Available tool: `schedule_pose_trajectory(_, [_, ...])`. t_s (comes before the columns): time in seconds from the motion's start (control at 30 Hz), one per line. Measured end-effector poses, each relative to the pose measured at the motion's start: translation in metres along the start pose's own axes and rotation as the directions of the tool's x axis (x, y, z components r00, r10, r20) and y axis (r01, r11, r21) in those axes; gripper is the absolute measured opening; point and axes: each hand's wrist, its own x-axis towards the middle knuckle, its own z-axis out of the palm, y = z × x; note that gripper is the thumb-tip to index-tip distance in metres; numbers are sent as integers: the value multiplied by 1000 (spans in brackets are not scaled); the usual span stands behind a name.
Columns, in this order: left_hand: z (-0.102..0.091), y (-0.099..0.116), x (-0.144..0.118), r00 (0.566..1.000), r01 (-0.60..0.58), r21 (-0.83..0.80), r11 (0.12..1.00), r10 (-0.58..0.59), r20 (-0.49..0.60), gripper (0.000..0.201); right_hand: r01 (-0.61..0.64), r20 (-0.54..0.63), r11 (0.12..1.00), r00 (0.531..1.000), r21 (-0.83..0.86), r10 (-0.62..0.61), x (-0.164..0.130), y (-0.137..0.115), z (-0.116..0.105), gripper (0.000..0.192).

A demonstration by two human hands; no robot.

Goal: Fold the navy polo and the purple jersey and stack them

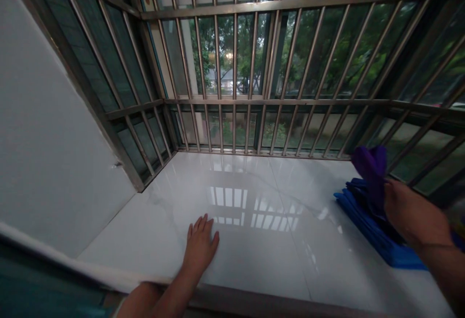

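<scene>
My left hand (199, 244) rests flat on the glossy white window sill (247, 255), fingers spread, with nothing in it. At the right, my right hand (414, 211) is closed on a purple cloth (371, 173), which rises in a loose fold in front of the fingers. Beneath that hand lies a stack of folded blue fabric (381, 240) on the sill. My wrist and forearm cover part of the stack's right side.
Metal bars (225, 101) fence the sill along the back and both sides, with window glass behind them. A pale wall (54, 129) bounds the left. The sill's front edge (254, 298) runs along the bottom.
</scene>
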Motion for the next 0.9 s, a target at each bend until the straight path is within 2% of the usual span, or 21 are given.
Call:
schedule_pose_trajectory(0.07, [0,-1,0,1000,-3,-4,1000,3,-7,47,133,145,991,981,1,-132,-35,-37,14,44])
schedule_pose_trajectory(0.1, [0,-1,0,1000,-7,-6,1000,7,-12,47,244,218,967,943,70,-253,-57,-60,27,43])
schedule_pose_trajectory(0.17, [-1,-1,0,1000,-15,-9,1000,15,-21,48,427,344,865,796,265,-498,-110,-109,60,55])
schedule_pose_trajectory(0.2, [-1,-1,0,1000,-17,-10,1000,17,-21,48,490,376,797,705,355,-601,-137,-132,77,55])
schedule_pose_trajectory(0.23, [-2,-1,0,1000,-19,-11,1000,18,-21,48,538,380,738,636,406,-672,-163,-152,94,50])
schedule_pose_trajectory(0.27, [-3,-1,0,1000,-19,-13,1000,19,-19,48,558,360,726,633,402,-686,-187,-169,109,42])
schedule_pose_trajectory(0.37, [-6,0,0,1000,-18,-25,1000,18,-15,47,526,240,771,746,358,-621,-236,-195,139,41])
schedule_pose_trajectory(0.47, [-11,-1,-1,1000,-21,-54,998,20,-5,45,414,143,826,857,382,-495,-251,-197,147,43])
schedule_pose_trajectory(0.57, [-14,1,-4,993,-105,-133,986,110,30,41,292,121,877,925,382,-361,-250,-196,145,48])
schedule_pose_trajectory(0.67, [-12,13,-4,984,-148,-227,963,167,69,43,252,157,904,934,346,-321,-246,-199,140,49])
schedule_pose_trajectory(0.8, [-5,46,-2,988,-123,-359,925,150,48,48,253,241,902,906,351,-348,-244,-201,134,25])
schedule_pose_trajectory(0.9, [0,77,-12,971,-233,-475,849,230,-65,27,232,254,904,908,359,-334,-245,-200,132,19])
